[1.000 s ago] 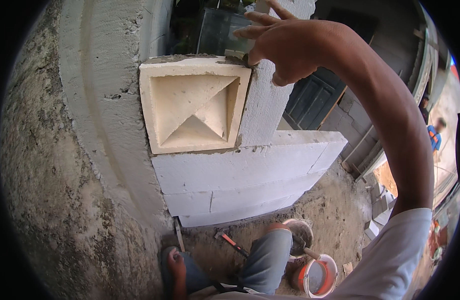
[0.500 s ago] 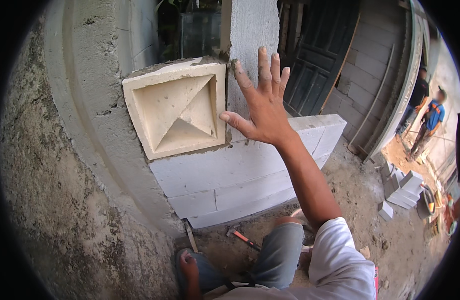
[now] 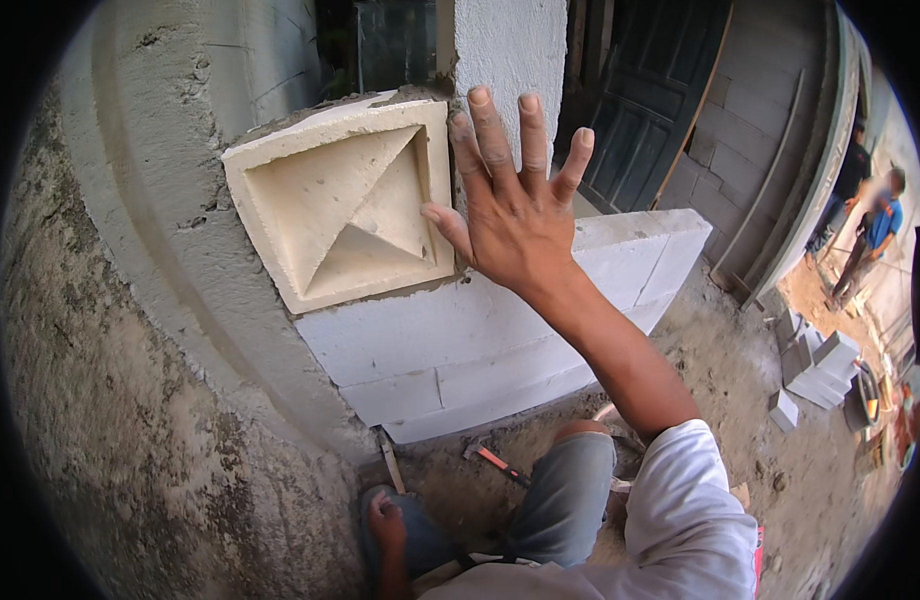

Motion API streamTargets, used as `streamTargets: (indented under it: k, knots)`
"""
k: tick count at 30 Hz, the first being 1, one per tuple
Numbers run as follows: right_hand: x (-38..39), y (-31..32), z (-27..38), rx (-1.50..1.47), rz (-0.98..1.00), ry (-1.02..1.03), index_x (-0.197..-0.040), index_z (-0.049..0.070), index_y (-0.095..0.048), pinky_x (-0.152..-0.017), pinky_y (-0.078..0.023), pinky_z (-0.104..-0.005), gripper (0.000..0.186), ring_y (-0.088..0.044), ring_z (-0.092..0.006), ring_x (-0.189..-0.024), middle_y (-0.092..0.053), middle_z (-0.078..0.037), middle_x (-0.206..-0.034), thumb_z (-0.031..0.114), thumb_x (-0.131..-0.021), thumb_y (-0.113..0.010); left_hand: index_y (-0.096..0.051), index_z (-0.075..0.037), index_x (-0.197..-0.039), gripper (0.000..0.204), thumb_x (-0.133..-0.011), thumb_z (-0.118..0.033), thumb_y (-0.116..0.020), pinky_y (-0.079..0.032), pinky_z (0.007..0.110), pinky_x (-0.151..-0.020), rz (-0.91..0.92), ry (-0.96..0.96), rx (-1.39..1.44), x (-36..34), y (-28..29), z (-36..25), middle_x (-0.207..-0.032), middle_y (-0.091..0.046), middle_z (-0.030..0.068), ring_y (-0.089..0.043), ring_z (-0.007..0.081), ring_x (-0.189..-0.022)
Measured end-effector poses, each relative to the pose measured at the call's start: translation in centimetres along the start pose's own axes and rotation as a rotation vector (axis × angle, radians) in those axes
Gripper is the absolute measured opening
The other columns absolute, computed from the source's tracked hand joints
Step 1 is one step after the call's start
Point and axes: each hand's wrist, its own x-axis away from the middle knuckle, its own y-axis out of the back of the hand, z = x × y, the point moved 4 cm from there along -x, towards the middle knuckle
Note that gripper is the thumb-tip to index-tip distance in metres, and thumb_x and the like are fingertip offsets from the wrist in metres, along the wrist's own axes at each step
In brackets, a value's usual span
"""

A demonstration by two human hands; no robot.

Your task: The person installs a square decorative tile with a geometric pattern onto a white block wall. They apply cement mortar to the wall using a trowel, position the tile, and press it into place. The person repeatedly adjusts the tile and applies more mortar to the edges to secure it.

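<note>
A cream ventilation block (image 3: 335, 200) with a recessed face and slanting ribs sits on the low wall of pale lightweight blocks (image 3: 500, 345). Mortar shows along its top and bottom edges. My right hand (image 3: 520, 200) is open, fingers spread and dusty, with nothing in it. Its thumb overlaps the block's right edge; whether it presses there I cannot tell. The other fingers extend in front of the grey column (image 3: 510, 45). My left hand (image 3: 386, 522) is low by my left thigh; its fingers are small and partly hidden, and nothing shows in it.
A rough plastered wall (image 3: 130, 400) rises close on my left. On the ground lie a hammer (image 3: 497, 463) and a wooden stick (image 3: 391, 462). A dark door (image 3: 645, 110) stands behind the low wall. Stacked grey blocks (image 3: 820, 370) and two people (image 3: 875, 235) are at the right.
My right hand has moved left and slightly down toward the block, its thumb now overlapping the right edge. The whole view has shifted slightly. My left hand stays low by my thigh.
</note>
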Motion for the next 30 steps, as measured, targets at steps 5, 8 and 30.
streamTargets:
  k: [5, 8, 30]
  knots:
    - [-0.2, 0.9, -1.3, 0.036, -0.139, 0.115, -0.116, 0.022, -0.074, -0.122, 0.008, -0.0718, 0.052, -0.009, -0.0344, -0.160, -0.026, -0.002, -0.171, 0.064, -0.087, -0.065, -0.060, 0.000, -0.134, 0.036, -0.100, -0.008, -0.056, -0.057, 0.031, -0.076, -0.019, -0.003, 0.011, 0.1, 0.4, 0.2, -0.117, -0.066, 0.0133, -0.067, 0.0195, -0.084]
    - [-0.5, 2.0, -2.7, -0.170, -0.076, 0.079, -0.119, 0.026, -0.074, -0.122, 0.008, -0.0712, 0.046, -0.006, -0.0386, -0.160, -0.027, -0.004, -0.170, 0.058, -0.086, -0.070, -0.060, 0.000, -0.134, 0.034, -0.102, -0.010, -0.056, -0.057, 0.030, -0.075, -0.027, -0.010, 0.016, -0.2, 0.2, 1.3, -0.114, -0.067, 0.0126, -0.067, 0.0187, -0.082]
    - [14.9, 4.1, -6.2, -0.577, 0.175, -0.151, -0.132, 0.020, -0.068, -0.123, -0.015, -0.0649, 0.050, -0.023, -0.0419, -0.154, -0.037, -0.014, -0.164, 0.039, -0.086, -0.076, -0.062, 0.004, -0.130, 0.033, -0.099, -0.007, -0.057, -0.055, 0.033, -0.079, 0.081, -0.079, -0.347, 1.9, 1.1, -2.5, -0.109, -0.069, 0.0145, -0.069, 0.0184, -0.083]
